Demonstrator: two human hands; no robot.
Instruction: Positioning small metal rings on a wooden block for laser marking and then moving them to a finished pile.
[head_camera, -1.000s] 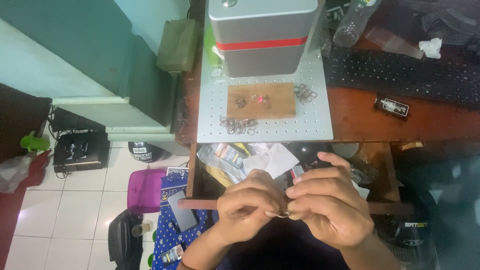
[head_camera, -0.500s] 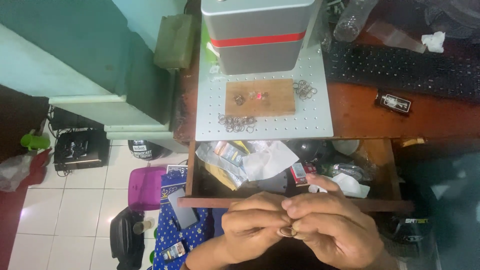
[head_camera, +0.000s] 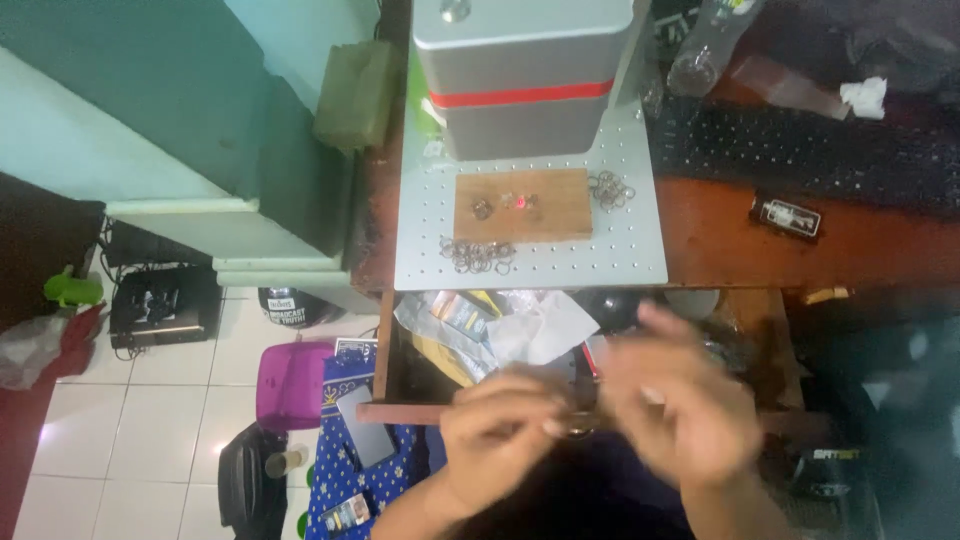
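Note:
My left hand (head_camera: 500, 440) is low in the view, above the front edge of the open drawer (head_camera: 385, 350). Its fingertips pinch a small metal ring (head_camera: 575, 427). My right hand (head_camera: 685, 410) is just to the right, motion-blurred, with its fingers spread and apart from the ring. Further up, a wooden board (head_camera: 520, 205) lies on the perforated metal plate (head_camera: 640, 260) under a grey machine (head_camera: 525, 70) with a red stripe. A red light dot and a ring or two sit on the board. Piles of rings lie in front of the board (head_camera: 478, 255) and to its right (head_camera: 610, 190).
The drawer holds papers and plastic packets (head_camera: 500, 325). A black keyboard (head_camera: 810, 150), a small black device (head_camera: 787, 215), a bottle (head_camera: 705, 45) and a crumpled tissue (head_camera: 864, 95) are on the brown desk. A purple bin (head_camera: 290, 385), bags and boxes are on the tiled floor at left.
Both hands were closed together on the ring earlier. Now my right hand has come off it and swung right with fingers spread; my left hand keeps hold. The view shifted slightly.

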